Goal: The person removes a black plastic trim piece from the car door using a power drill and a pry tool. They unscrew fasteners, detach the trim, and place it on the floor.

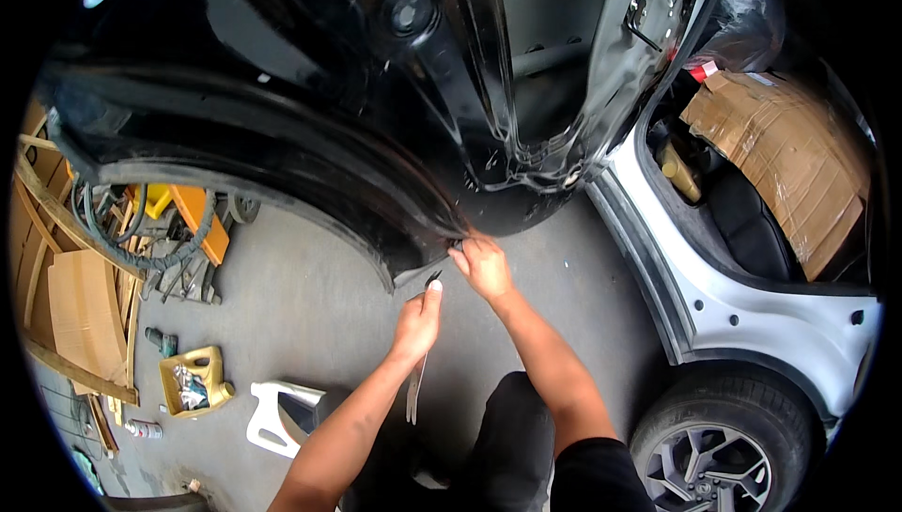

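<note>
A black car body panel (310, 70) hangs over the upper part of the head view, with a curved wheel-arch trim (254, 188) along its lower edge. My right hand (484, 268) is at the panel's lower corner, where the trim ends. Its fingers are closed in a pinch at the edge; a small dark bit shows at the fingertips, too small to name. Just below and to the left, my left hand (416, 326) is wrapped round a slim plier-like tool (412, 401). The tool's dark forked tip points up past my thumb, and two pale legs hang below the fist.
A light-coloured car body (752, 319) with a wheel (719, 446) stands at right, a cardboard box (785, 164) inside its opening. On the floor at left are a cut-open gold jug (194, 382), a white jug (272, 420), a power tool (161, 340), a spray can (144, 429) and wooden framing (80, 371).
</note>
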Demonstrator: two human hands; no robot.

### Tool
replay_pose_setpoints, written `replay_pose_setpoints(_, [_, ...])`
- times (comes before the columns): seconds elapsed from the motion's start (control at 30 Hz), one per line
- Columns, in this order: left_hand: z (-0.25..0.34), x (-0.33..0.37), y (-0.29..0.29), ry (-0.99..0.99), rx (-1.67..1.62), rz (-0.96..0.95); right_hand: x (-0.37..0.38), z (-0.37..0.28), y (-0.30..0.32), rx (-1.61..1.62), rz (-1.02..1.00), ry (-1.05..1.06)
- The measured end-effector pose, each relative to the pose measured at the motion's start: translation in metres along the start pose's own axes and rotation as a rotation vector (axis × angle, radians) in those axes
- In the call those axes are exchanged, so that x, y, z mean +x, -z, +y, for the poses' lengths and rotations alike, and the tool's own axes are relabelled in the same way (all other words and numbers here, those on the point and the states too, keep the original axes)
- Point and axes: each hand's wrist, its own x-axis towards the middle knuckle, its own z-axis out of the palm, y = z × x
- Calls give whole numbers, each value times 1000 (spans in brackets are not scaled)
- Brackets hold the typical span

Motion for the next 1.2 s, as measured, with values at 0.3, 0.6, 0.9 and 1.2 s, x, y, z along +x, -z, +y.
replay_pose_setpoints(0.3, [29, 34, -25, -118, 425, 105, -5, 19, -7, 142, -97, 16])
replay_pose_setpoints(0.6, [27, 35, -55, -94, 552, 312, 0, 23, -16, 289, -10, 65])
replay_pose_setpoints(0.9, [45, 38, -69, 124, 332, 283, -1, 32, -11, 315, -103, 52])
replay_pose_setpoints(1.2, [71, 43, -47, 250, 290, 143, 12, 33, -10, 439, 59, 151])
